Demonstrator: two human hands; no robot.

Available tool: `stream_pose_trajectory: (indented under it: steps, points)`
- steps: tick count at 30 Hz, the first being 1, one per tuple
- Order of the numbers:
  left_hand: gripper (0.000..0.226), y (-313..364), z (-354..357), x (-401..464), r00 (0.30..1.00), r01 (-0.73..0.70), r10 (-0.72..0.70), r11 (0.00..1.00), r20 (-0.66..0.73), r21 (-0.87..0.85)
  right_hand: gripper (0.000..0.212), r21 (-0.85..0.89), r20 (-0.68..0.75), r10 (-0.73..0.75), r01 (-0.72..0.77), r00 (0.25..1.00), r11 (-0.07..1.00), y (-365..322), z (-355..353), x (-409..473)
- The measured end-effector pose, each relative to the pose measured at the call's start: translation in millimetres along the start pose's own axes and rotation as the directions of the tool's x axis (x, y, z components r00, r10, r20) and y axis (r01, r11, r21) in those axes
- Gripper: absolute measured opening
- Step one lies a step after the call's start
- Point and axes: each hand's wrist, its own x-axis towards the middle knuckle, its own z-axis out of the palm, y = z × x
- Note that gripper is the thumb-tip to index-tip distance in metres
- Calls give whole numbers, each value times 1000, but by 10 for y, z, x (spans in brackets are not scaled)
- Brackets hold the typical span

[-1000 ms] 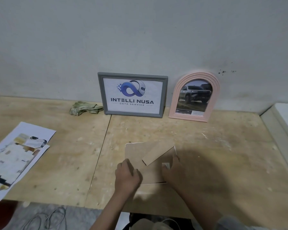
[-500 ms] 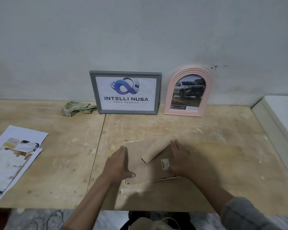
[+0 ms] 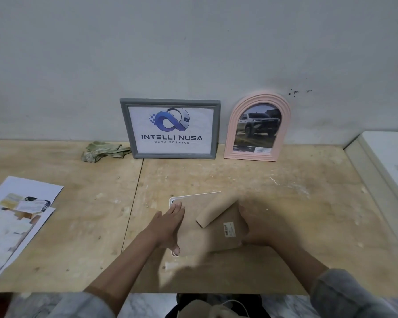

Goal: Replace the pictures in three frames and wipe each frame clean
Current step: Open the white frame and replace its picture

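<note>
Since a second ago the left hand (image 3: 168, 222) has flattened, fingers straight, on the face-down white frame (image 3: 193, 222) mid-desk (image 3: 285, 184), while the right hand (image 3: 254, 228) grips its backing board's edge, likely lifting it out.

We can't see the face-down frame's (image 3: 193, 235) front. Printed sheets (image 3: 14, 221) get cut off left, and the label (image 3: 229, 229) is unreadable.
</note>
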Motion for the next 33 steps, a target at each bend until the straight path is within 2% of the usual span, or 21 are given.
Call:
stream_pose_trajectory:
  steps: [3,7,12,16,20,26,30,33]
  points:
    - [133,16,-15,29,1000,-6,5,999,5,36,123,116,35,30,-34,999,993,-16,21,9]
    - [130,7,8,17,1000,0,0,1000,14,-18,118,247,59,54,-68,997,967,-87,73,71]
    - [133,-10,6,-1,998,21,-7,980,68,-198,118,156,33,90,-94,995,983,-91,116,158]
    - [134,-11,2,19,994,59,-32,965,108,-256,111,51,13,96,-96,995,994,-108,131,218]
    - [124,53,-25,-14,993,77,-51,959,104,-274,112,33,4,124,-124,992,992,-140,166,218]
    - [116,110,-58,-34,995,69,-55,980,82,-187,112,57,-6,125,-124,992,991,-171,159,167]
    - [127,128,-41,16,993,104,-104,995,58,4,120,-79,-40,91,-94,995,992,-224,64,108]
    - [138,168,-52,64,991,125,-129,988,44,86,120,-174,-14,10,-12,1000,985,-199,5,102]
